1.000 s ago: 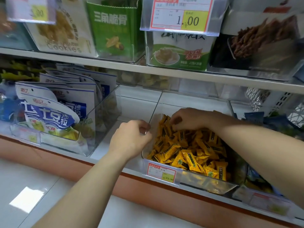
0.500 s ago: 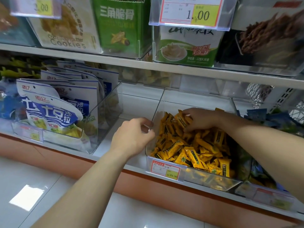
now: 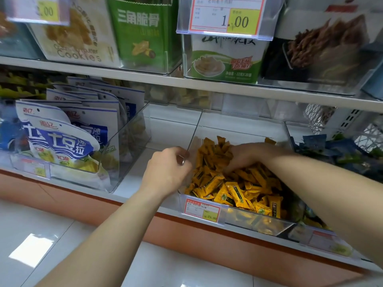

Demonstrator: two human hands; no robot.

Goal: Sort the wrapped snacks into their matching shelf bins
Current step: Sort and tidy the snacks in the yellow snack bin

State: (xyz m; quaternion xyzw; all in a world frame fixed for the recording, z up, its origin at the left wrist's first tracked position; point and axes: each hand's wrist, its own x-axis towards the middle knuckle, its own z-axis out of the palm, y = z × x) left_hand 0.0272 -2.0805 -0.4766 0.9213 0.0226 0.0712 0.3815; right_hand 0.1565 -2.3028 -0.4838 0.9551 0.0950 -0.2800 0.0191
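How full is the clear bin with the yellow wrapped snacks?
Partly full. Yellow wrapped snacks heap in the clear bin, but its back wall stands bare above the pile. The right hand rests among them.

Yellow wrapped snacks point(image 3: 234, 193) heaped loosely in clear bin point(image 3: 240, 123), mostly toward front; rear ones blurred, perhaps upright.

Fingertips of right hand point(image 3: 248, 155) under yellow snacks point(image 3: 234, 195); upper-left price tag point(image 3: 39, 10) half off-frame; bin label point(image 3: 202, 210) small print illegible

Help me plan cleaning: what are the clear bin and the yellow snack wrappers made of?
The bin looks like rigid clear plastic, glossy: see-through walls, sharp edges. The yellow wrappers look like thin glossy film, probably plastic: crimped ends, sheen.
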